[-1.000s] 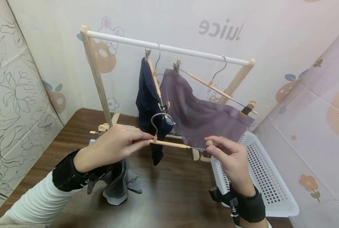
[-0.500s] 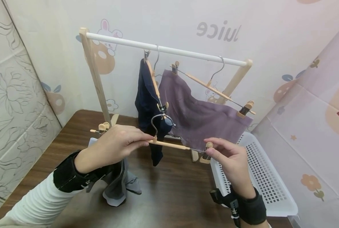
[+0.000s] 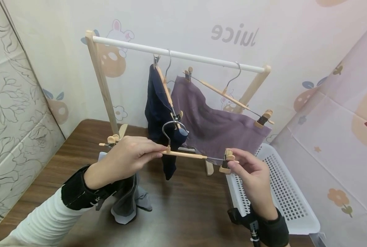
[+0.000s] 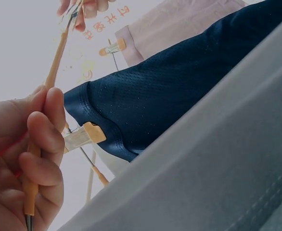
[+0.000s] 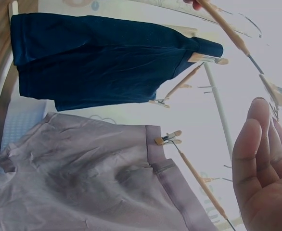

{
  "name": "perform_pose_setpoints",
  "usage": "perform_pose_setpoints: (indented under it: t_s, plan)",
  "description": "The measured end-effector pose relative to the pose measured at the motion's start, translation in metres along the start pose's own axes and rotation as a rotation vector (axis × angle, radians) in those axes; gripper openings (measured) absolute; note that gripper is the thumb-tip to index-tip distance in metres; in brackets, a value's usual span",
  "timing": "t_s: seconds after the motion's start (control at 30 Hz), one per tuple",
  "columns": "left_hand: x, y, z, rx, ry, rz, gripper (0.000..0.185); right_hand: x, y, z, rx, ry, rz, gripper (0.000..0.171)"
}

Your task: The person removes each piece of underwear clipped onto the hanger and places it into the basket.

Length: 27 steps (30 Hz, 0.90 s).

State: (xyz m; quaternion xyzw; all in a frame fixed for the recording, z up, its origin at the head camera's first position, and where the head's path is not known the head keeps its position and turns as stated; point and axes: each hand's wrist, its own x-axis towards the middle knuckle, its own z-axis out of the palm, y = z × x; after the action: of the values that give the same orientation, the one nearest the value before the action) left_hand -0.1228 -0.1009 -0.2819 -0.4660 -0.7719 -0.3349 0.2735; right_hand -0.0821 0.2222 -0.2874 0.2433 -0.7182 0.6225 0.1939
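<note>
A wooden clip hanger [image 3: 186, 155] with a metal hook is held level over the table. My left hand [image 3: 153, 152] grips its bar just left of the hook; the fingers [image 4: 40, 144] curl round the bar [image 4: 54, 62]. A grey garment [image 3: 126, 199] hangs below this hand from the hanger's left end and fills the left wrist view [image 4: 218, 183]. My right hand [image 3: 232, 163] pinches the hanger's right clip [image 3: 226, 158] between thumb and fingers. In the right wrist view the clip [image 5: 277, 98] sits at the fingertips [image 5: 259, 120].
Behind stands a wooden rack with a white rod [image 3: 177, 54]. Navy shorts [image 3: 160, 109] and purple shorts [image 3: 214, 127] hang from it on clip hangers. A white perforated basket [image 3: 276, 192] sits at the table's right edge. The wall is close behind.
My right hand's fingers have shifted on the right clip, which now sits slightly higher and further right. The left hand keeps its grip on the bar.
</note>
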Motion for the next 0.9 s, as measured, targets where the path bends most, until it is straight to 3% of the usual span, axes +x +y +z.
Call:
perform_pose_setpoints:
  t_s: [0.2,0.47,0.57,0.73,0.9]
  plan:
    - [-0.001,-0.001,-0.001,0.009,0.039,-0.029,0.019,-0.005,0.009,-0.001,0.112,-0.01,-0.025,0.038]
    - [-0.001,-0.002,0.0,-0.009,0.098,-0.052,0.019,-0.007,0.023,0.01,0.271,-0.081,-0.031,0.022]
    - [-0.001,0.0,0.0,-0.023,0.107,-0.065,0.019,-0.008,0.027,0.017,0.255,-0.096,0.01,0.019]
    - [0.0,0.003,0.0,-0.046,0.122,-0.09,0.019,-0.009,0.028,0.031,0.167,-0.038,0.095,0.021]
    - [0.001,0.007,0.002,-0.054,0.12,-0.101,0.018,-0.005,0.026,0.049,0.088,-0.034,0.13,0.022]
